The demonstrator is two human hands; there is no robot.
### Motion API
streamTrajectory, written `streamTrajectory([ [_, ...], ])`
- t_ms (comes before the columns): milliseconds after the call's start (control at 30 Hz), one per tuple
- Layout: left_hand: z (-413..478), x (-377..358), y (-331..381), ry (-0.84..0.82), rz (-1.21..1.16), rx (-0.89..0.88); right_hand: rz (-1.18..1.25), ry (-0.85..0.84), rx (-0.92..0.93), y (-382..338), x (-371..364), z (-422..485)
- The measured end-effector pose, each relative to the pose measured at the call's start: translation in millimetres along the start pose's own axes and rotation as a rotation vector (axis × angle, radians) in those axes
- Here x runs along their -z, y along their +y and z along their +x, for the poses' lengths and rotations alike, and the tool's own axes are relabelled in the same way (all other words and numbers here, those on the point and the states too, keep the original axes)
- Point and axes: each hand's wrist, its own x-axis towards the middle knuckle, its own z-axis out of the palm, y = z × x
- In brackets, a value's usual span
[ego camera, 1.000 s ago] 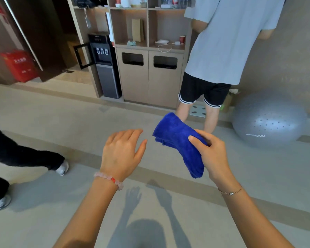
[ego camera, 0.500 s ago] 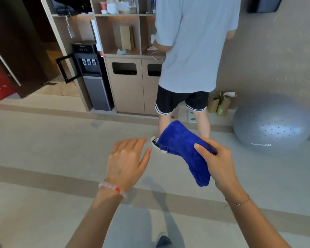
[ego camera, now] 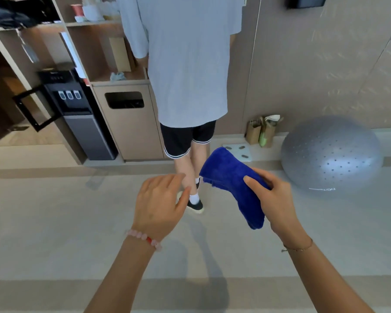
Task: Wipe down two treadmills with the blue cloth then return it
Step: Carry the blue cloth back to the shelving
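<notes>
Pinched in her right hand (ego camera: 278, 199), the folded blue cloth (ego camera: 231, 184) hangs chest-high; her left hand (ego camera: 158, 204) is spread, empty. No treadmill shows, so she seems mid-carry; next she must pass the person (ego camera: 185, 64) ahead.

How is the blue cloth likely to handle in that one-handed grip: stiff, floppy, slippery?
Probably floppy: the cloth bends around the right hand and its lower end droops. Likely light, since that hand alone carries it; the left hand hovers apart. Its plush surface suggests little slipping.
</notes>
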Motion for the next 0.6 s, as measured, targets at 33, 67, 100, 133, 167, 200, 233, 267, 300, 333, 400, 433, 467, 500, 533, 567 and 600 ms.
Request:
streamTrajectory([
  [33, 10.1, -6.7, -3.6, 0.007, -0.017, -0.010, -0.005, 0.005, 0.001, -0.6, -2.5, 10.3],
  [67, 19.9, -12.0, -6.0, 0.015, -0.034, -0.017, -0.007, 0.006, 0.000, -0.7, -4.4, 20.0],
  [100, 29.5, -17.3, -8.0, 0.019, -0.043, -0.023, -0.009, 0.007, -0.002, -1.3, -6.1, 29.1],
  [133, 39.3, -23.0, -10.0, 0.023, -0.042, -0.029, -0.015, 0.011, -0.005, -2.0, -7.7, 38.4],
  [167, 49.4, -28.6, -12.4, 0.032, -0.038, -0.040, -0.021, 0.017, -0.005, -2.6, -9.4, 47.8],
  [200, 59.9, -34.4, -15.6, 0.041, -0.035, -0.054, -0.026, 0.026, -0.004, -2.9, -11.2, 57.6],
  [233, 70.2, -41.1, -19.7, 0.045, -0.033, -0.066, -0.030, 0.039, -0.002, -2.4, -13.4, 67.4],
  [267, 80.1, -47.9, -24.6, 0.048, -0.031, -0.077, -0.034, 0.051, 0.000, -1.8, -15.7, 77.1],
  [300, 89.5, -55.9, -30.4, 0.048, -0.030, -0.089, -0.039, 0.062, 0.001, -0.9, -18.6, 87.0],
  [333, 98.7, -64.1, -36.2, 0.048, -0.031, -0.103, -0.047, 0.069, 0.003, 0.1, -21.7, 97.0],
  [400, 119.1, -81.2, -48.4, 0.038, -0.038, -0.123, -0.065, 0.084, 0.006, 3.2, -28.9, 120.2],
  [433, 130.7, -91.2, -54.8, 0.026, -0.046, -0.123, -0.070, 0.090, 0.005, 4.9, -33.6, 133.3],
  [467, 142.6, -101.5, -61.9, 0.009, -0.059, -0.119, -0.071, 0.098, 0.003, 6.4, -38.9, 146.5],
  [500, 154.7, -111.4, -69.3, -0.011, -0.078, -0.117, -0.069, 0.107, -0.001, 7.8, -44.6, 159.9],
  [533, 167.6, -121.1, -76.9, -0.031, -0.097, -0.118, -0.069, 0.117, -0.003, 9.1, -51.1, 174.7],
  [567, 180.8, -130.4, -83.9, -0.050, -0.116, -0.123, -0.071, 0.127, -0.004, 9.7, -57.5, 189.3],
  [600, 194.3, -138.6, -89.6, -0.062, -0.130, -0.135, -0.074, 0.137, -0.004, 9.3, -63.3, 203.1],
])
